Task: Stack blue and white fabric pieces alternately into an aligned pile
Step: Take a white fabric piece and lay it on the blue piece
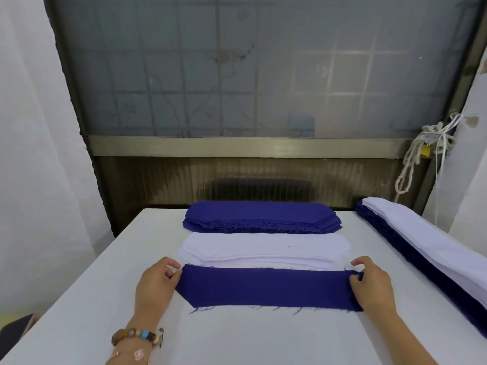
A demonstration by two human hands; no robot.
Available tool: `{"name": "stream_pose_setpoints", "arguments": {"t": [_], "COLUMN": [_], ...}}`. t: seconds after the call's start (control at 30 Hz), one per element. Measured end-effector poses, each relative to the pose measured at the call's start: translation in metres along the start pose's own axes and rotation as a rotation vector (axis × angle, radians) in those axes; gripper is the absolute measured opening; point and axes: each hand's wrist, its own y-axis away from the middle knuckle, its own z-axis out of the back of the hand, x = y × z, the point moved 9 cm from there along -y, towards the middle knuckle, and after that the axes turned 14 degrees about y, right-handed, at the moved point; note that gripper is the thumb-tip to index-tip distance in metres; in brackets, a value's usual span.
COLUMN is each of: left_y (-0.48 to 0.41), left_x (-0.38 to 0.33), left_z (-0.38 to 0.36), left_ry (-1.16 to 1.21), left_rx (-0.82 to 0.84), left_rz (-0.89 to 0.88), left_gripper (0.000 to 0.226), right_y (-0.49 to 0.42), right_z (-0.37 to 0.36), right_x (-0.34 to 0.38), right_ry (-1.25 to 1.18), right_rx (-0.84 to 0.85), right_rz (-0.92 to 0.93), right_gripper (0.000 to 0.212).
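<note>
White cloth covers the desk (237, 338) I am watching. Toward its front edge a single blue piece (263, 289) lies flat, long axis running left to right, with its angled corner at the left. The left hand (155, 283) pinches its left end and the right hand (374, 283) pinches its right end. Behind it sit the white stack (263, 248) and, by the far edge, the blue stack (261, 216).

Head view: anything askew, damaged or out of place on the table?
Minor only: the blue piece pinched by left hand and right hand has frayed threads along its near edge, and the white stack behind it lies slightly staggered.
</note>
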Motion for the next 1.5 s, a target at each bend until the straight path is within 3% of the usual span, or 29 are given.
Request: {"name": "stream_pose_setpoints", "arguments": {"t": [0.4,0.6,0.7,0.83,0.97,1.13,1.23,1.33,1.5], "left_y": [-0.004,-0.016,-0.018,-0.028,-0.038,-0.044,-0.048,-0.048,-0.045], "left_x": [0.004,-0.003,-0.04,-0.071,-0.076,-0.063,-0.052,-0.041,-0.033], "left_z": [0.002,0.0,-0.011,-0.054,-0.084,-0.084,-0.076,-0.07,-0.061], "left_ry": [0.027,0.106,0.062,0.069,-0.02,0.044,-0.147,-0.188,-0.13], "left_rx": [-0.034,-0.084,-0.174,-0.087,-0.035,-0.064,-0.114,-0.132,-0.152], "left_rz": [0.011,0.088,-0.087,-0.176,-0.161,-0.14,-0.072,0.024,0.07], "left_gripper": [0.02,0.018,0.017,0.011,0.008,0.009,0.032,0.053,0.054], "right_y": [0.002,-0.004,-0.009,-0.021,-0.028,-0.035,-0.036,-0.039,-0.041], "right_z": [0.011,0.011,0.0,-0.021,-0.046,-0.056,-0.057,-0.058,-0.059], "right_x": [-0.002,0.031,0.066,0.11,0.133,0.125,0.123,0.124,0.126], "right_ry": [0.352,0.205,0.065,-0.034,-0.078,-0.087,-0.08,-0.07,-0.045], "right_rx": [-0.164,-0.21,-0.172,-0.067,0.067,0.071,0.079,0.116,0.127], "right_rz": [-0.062,0.117,0.287,0.398,0.42,0.351,0.315,0.282,0.248], "right_gripper": [0.027,0.024,0.022,0.024,0.018,0.019,0.021,0.018,0.012]}}
